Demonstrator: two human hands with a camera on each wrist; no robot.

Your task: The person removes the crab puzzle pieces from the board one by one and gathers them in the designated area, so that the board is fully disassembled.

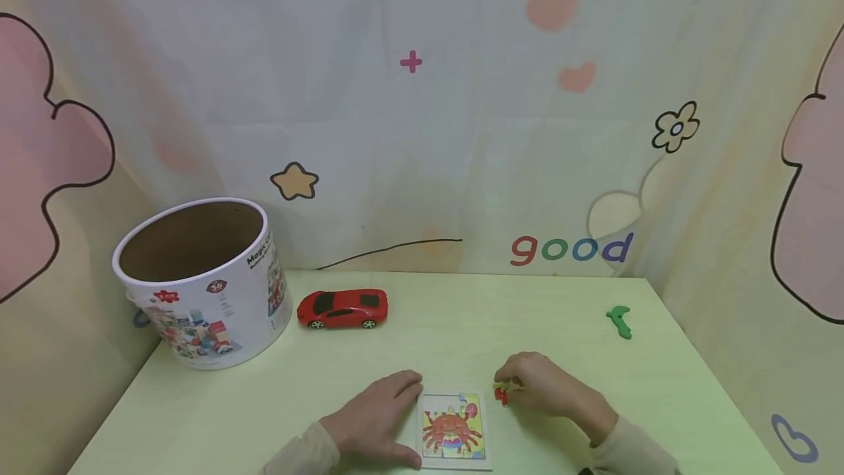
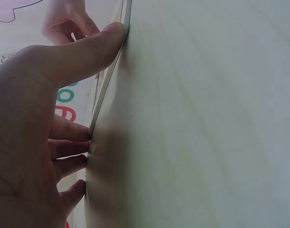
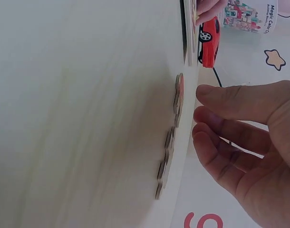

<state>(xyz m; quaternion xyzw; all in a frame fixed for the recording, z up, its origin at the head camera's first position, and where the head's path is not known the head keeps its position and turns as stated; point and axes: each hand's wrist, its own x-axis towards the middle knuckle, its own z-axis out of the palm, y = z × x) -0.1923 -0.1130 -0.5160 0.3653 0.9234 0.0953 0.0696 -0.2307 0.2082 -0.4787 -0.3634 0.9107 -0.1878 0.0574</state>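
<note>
A crab jigsaw puzzle [image 1: 452, 435] lies flat in a pale frame [image 1: 455, 463] at the table's front. My left hand [image 1: 379, 420] rests along the frame's left side, thumb at the near corner and fingertips at the far one. In the left wrist view its thumb [image 2: 88, 54] touches the frame's thin edge. Just right of the frame, my right hand [image 1: 543, 385] hovers over loose red and yellow puzzle pieces [image 1: 501, 394]. The right wrist view shows these puzzle pieces [image 3: 178, 99] flat on the table, with bent fingers [image 3: 216, 145] apart from them.
A red toy car [image 1: 344, 308] stands at the back of the table, beside a large white bucket [image 1: 211, 321] at the left. Toward the far right lies a small green curved piece [image 1: 620, 322]. A printed curtain [image 1: 422, 130] hangs behind the table.
</note>
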